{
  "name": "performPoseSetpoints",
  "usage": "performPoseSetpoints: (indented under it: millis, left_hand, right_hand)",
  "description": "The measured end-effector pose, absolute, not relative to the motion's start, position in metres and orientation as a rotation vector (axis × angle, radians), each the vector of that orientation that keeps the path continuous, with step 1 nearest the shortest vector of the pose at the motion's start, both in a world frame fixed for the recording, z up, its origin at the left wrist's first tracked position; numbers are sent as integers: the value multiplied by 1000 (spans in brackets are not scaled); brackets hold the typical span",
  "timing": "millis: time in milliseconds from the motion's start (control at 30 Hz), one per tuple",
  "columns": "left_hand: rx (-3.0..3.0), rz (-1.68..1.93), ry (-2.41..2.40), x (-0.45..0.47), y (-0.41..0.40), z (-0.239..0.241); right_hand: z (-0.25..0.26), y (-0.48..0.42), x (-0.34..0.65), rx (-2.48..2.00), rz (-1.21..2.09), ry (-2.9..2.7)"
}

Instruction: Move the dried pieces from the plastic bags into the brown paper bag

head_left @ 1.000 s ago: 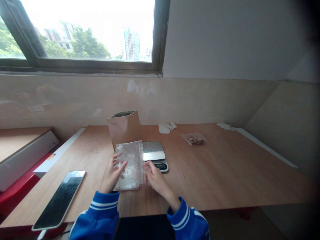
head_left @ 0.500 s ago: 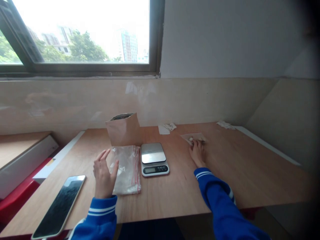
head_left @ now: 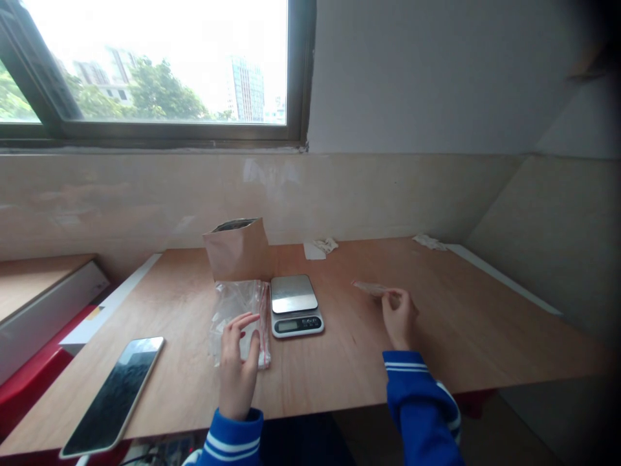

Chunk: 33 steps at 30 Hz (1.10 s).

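My right hand (head_left: 400,317) pinches a small clear bag with brown bits (head_left: 369,288) and holds it just above the wooden table (head_left: 436,336), right of the scale. My left hand (head_left: 237,362) hovers with its fingers apart over the near end of a stack of clear zip bags with red seals (head_left: 237,307), which lies flat on the table. A small digital kitchen scale (head_left: 295,304) with a steel plate sits between my two hands. Behind the zip bags an open brown paper pouch (head_left: 237,249) stands upright.
A phone (head_left: 114,395) lies face up at the table's near left corner. Crumpled white paper (head_left: 317,247) and another scrap (head_left: 427,241) lie by the back wall. A lower white and red ledge (head_left: 48,317) runs along the left under the window.
My right hand left the zip bags, reached to the small bag at the back right, picked it up and drew it nearer. My left hand let go of the zip bags, which now lie flat.
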State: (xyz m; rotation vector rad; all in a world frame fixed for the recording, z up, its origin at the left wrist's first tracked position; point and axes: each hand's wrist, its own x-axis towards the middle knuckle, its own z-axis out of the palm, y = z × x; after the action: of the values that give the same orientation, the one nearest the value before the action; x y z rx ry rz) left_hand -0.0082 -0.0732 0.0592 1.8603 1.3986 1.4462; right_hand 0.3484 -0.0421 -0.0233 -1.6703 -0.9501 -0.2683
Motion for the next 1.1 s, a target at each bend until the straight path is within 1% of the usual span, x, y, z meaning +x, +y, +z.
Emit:
performPoseSetpoints:
  millis: [200, 333, 433, 633, 700, 800, 833, 900, 1000, 1100]
  left_hand:
    - [1902, 1222, 1067, 33, -78, 75]
    - [1756, 938, 807, 64, -86, 80]
    - [1629, 919, 807, 70, -95, 75]
    - [1635, 977, 804, 60, -106, 70]
    - [1578, 1022, 833, 59, -105, 69]
    - [1424, 1156, 908, 61, -102, 68]
    - [1374, 1183, 931, 61, -101, 68]
    - [1300, 1179, 946, 62, -100, 67]
    - [1242, 1132, 902, 62, -100, 67]
    - [1216, 1117, 859, 62, -102, 68]
  right_hand:
    - [38, -100, 278, -1336, 156, -673]
    - [66, -111, 232, -1235, 410, -661]
    - [68, -111, 216, -1217, 510, -633]
    - [54, -105, 208, -1260, 686, -737]
    - [52, -104, 204, -1324, 614, -771]
    - [59, -106, 195, -1398, 388, -785]
    - [62, -108, 191, -1398, 381, -819]
    - [69, -113, 183, -1363, 509, -978]
    - [73, -118, 171, -1269, 817, -1256]
    - [69, -119, 165, -1179, 1040, -1336]
